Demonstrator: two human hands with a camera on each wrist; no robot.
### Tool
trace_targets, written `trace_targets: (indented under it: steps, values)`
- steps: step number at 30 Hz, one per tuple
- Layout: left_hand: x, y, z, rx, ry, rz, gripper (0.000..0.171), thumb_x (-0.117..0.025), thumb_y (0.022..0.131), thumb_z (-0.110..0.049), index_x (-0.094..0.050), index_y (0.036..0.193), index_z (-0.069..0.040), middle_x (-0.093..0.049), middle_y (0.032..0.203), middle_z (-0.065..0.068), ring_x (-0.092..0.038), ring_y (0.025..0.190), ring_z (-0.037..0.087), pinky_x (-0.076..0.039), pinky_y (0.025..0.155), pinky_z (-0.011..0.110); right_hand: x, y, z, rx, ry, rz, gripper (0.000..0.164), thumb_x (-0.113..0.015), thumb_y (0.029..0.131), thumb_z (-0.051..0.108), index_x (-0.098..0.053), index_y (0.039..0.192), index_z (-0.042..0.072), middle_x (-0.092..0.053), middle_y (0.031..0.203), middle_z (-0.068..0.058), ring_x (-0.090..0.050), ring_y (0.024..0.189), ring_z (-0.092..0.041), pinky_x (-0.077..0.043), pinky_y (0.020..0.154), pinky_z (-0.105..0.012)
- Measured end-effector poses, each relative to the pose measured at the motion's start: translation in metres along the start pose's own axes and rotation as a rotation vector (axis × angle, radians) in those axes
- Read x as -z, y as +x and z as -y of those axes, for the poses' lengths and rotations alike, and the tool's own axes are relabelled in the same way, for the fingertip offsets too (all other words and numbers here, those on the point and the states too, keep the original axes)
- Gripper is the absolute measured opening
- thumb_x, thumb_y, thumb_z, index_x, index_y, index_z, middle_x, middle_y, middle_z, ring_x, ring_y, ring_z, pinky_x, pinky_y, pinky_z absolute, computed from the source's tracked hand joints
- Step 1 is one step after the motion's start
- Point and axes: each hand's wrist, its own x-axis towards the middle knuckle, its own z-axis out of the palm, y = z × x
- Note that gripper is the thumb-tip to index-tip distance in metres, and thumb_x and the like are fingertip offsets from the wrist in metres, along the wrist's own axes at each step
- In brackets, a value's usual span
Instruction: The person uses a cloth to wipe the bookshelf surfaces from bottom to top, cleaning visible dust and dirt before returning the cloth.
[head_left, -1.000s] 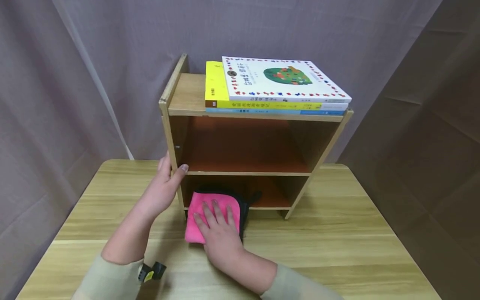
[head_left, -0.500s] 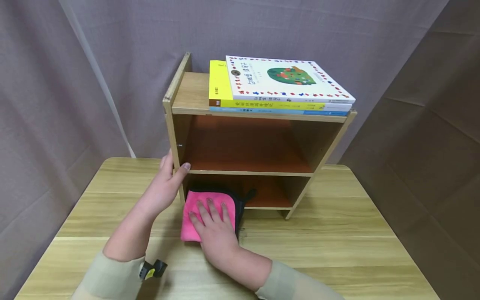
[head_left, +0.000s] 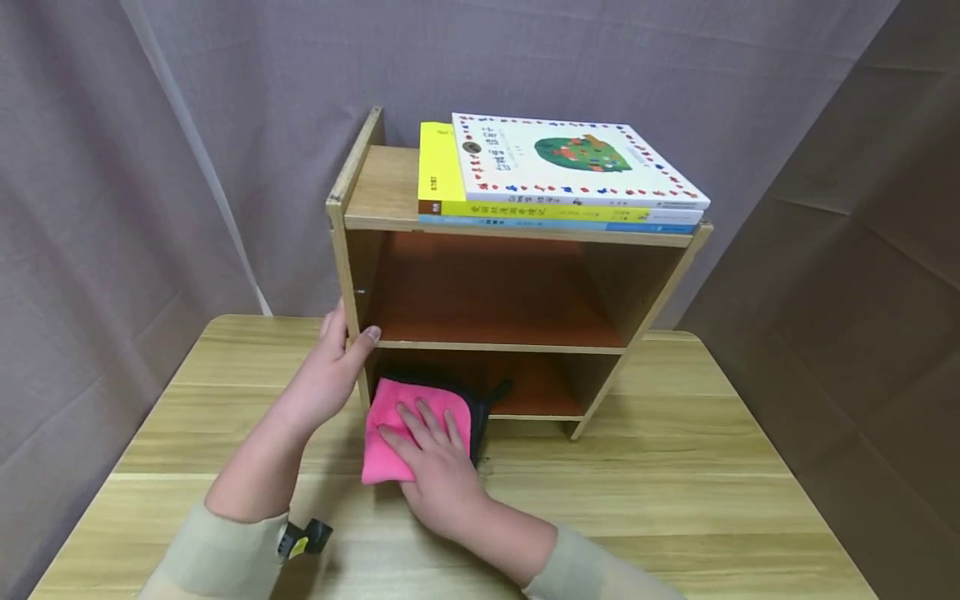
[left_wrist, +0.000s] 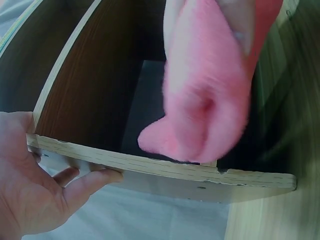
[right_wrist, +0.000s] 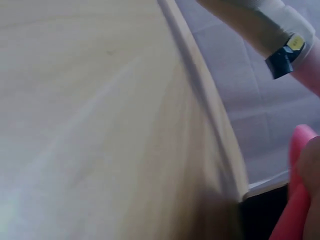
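Note:
A small wooden bookshelf [head_left: 525,348] stands on the table, with its open compartments facing me. My left hand [head_left: 327,375] grips the shelf's left side panel, the thumb lying over its front edge; the left wrist view also shows this hand [left_wrist: 45,185] at the panel. My right hand [head_left: 438,467] presses with spread, fairly straight fingers on a pink cloth [head_left: 386,467] with a dark grey underside. The cloth lies at the left of the lowest compartment and overhangs its front. Up close, the pink cloth [left_wrist: 210,100] looks bunched beside the panel. My palm hides part of it.
Several books [head_left: 577,162] are stacked flat on the shelf's top board, a white one uppermost. The wood-grain table [head_left: 675,500] spreads around the shelf. Grey curtains [head_left: 247,125] hang behind and at both sides. A black wrist device [head_left: 305,539] sits at my left cuff.
Over the first half second, my right hand slid the cloth a little left along the lowest compartment. Since then it has shifted slightly right. My left hand keeps its grip on the panel.

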Motion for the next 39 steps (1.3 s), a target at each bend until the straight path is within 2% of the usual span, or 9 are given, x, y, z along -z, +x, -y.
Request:
trace_targets:
  steps: [7, 10, 13, 20, 25, 31, 39]
  values:
    - [-0.001, 0.0, 0.0, 0.0, 0.0, 0.012, 0.069, -0.044, 0.105, -0.041, 0.001, 0.158, -0.04, -0.021, 0.153, 0.014, -0.024, 0.142, 0.033, -0.021, 0.113, 0.06, -0.005, -0.006, 0.0, -0.11, 0.393, -0.082, 0.051, -0.054, 0.101, 0.026, -0.044, 0.151, 0.027, -0.025, 0.162, 0.006, -0.013, 0.15, -0.018, -0.008, 0.119, -0.053]
    - [-0.001, 0.001, -0.001, -0.003, 0.0, 0.017, 0.069, -0.044, 0.105, -0.04, 0.0, 0.158, -0.041, -0.021, 0.153, 0.014, -0.025, 0.142, 0.033, -0.022, 0.113, 0.06, -0.005, -0.007, 0.002, -0.111, 0.479, -0.113, 0.05, -0.054, 0.101, 0.024, -0.044, 0.15, 0.026, -0.026, 0.161, 0.007, -0.014, 0.15, -0.016, -0.008, 0.119, -0.051]
    - [-0.001, 0.001, -0.001, -0.004, -0.004, 0.014, 0.069, -0.045, 0.105, -0.038, -0.001, 0.159, -0.039, -0.023, 0.151, 0.015, -0.027, 0.14, 0.033, -0.024, 0.112, 0.06, -0.005, -0.005, 0.005, -0.069, 0.493, -0.117, 0.049, -0.053, 0.102, 0.025, -0.045, 0.15, 0.024, -0.028, 0.161, 0.006, -0.016, 0.15, -0.018, -0.011, 0.119, -0.054]
    - [-0.001, 0.0, -0.001, 0.0, -0.016, 0.008, 0.069, -0.046, 0.105, -0.035, -0.003, 0.159, -0.036, -0.025, 0.15, 0.015, -0.028, 0.139, 0.033, -0.024, 0.112, 0.06, -0.009, 0.003, 0.012, -0.014, 0.401, -0.092, 0.047, -0.046, 0.105, 0.033, -0.044, 0.15, 0.022, -0.027, 0.161, 0.004, -0.016, 0.15, -0.02, -0.016, 0.116, -0.058]
    - [-0.001, -0.001, -0.002, 0.003, -0.024, 0.007, 0.069, -0.046, 0.105, -0.035, -0.003, 0.159, -0.036, -0.025, 0.149, 0.015, -0.028, 0.139, 0.033, -0.024, 0.112, 0.06, -0.011, 0.007, 0.016, 0.013, 0.268, -0.044, 0.051, -0.047, 0.104, 0.035, -0.041, 0.153, 0.024, -0.023, 0.163, 0.003, -0.012, 0.151, -0.02, -0.016, 0.116, -0.06]
    - [0.0, -0.001, -0.003, 0.014, -0.023, 0.015, 0.07, -0.046, 0.105, -0.036, -0.002, 0.16, -0.033, -0.028, 0.146, 0.015, -0.031, 0.137, 0.034, -0.025, 0.111, 0.061, -0.013, 0.013, 0.02, 0.047, 0.037, -0.062, 0.057, -0.058, 0.096, 0.032, -0.043, 0.151, 0.024, -0.032, 0.157, -0.004, -0.019, 0.149, -0.023, -0.02, 0.115, -0.058]
    - [0.0, 0.0, -0.001, 0.022, -0.022, 0.011, 0.071, -0.045, 0.105, -0.037, 0.0, 0.16, -0.034, -0.026, 0.148, 0.015, -0.031, 0.137, 0.034, -0.025, 0.112, 0.06, -0.015, 0.02, 0.027, 0.059, -0.124, -0.097, 0.061, -0.068, 0.088, 0.031, -0.051, 0.145, 0.021, -0.04, 0.147, -0.008, -0.029, 0.145, -0.028, -0.024, 0.114, -0.057]
